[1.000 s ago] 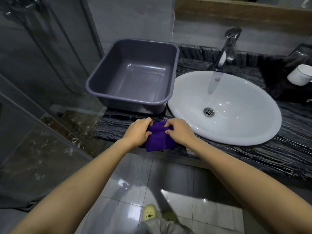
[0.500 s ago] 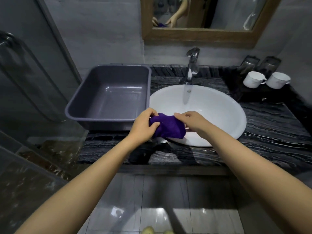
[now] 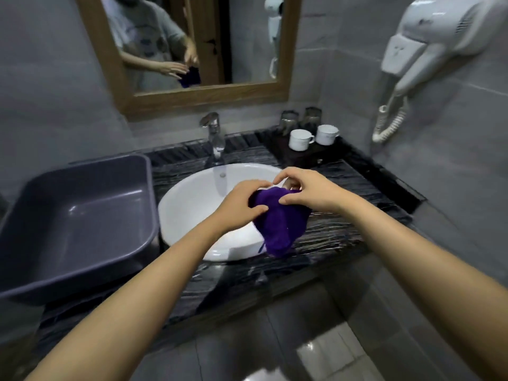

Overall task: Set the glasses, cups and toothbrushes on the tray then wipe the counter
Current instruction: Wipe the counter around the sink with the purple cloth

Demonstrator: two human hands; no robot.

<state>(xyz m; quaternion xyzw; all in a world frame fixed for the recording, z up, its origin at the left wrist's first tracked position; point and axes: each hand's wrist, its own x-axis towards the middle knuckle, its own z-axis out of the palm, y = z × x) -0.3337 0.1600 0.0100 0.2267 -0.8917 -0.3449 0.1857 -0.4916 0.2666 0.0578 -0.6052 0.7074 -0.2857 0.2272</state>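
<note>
A purple cloth (image 3: 280, 221) hangs over the right rim of the white sink (image 3: 192, 204), held by both hands. My left hand (image 3: 242, 204) grips its upper left part and my right hand (image 3: 305, 191) pinches its top edge. At the back right corner a dark tray (image 3: 310, 155) carries two white cups (image 3: 299, 139) (image 3: 327, 134) and two upturned glasses (image 3: 288, 121) (image 3: 312, 116) behind them. No toothbrushes can be made out. The dark marbled counter (image 3: 343, 226) runs around the sink.
A grey plastic basin (image 3: 71, 224) sits on the counter's left end. A chrome tap (image 3: 214, 138) stands behind the sink, below a wood-framed mirror (image 3: 192, 100). A white wall-mounted hair dryer (image 3: 428, 48) with a coiled cord hangs at right. Glossy floor tiles lie below.
Both hands lifted the cloth off the counter's front left edge and carried it right, over the sink. The view swung up and right, bringing the tray and hair dryer into sight.
</note>
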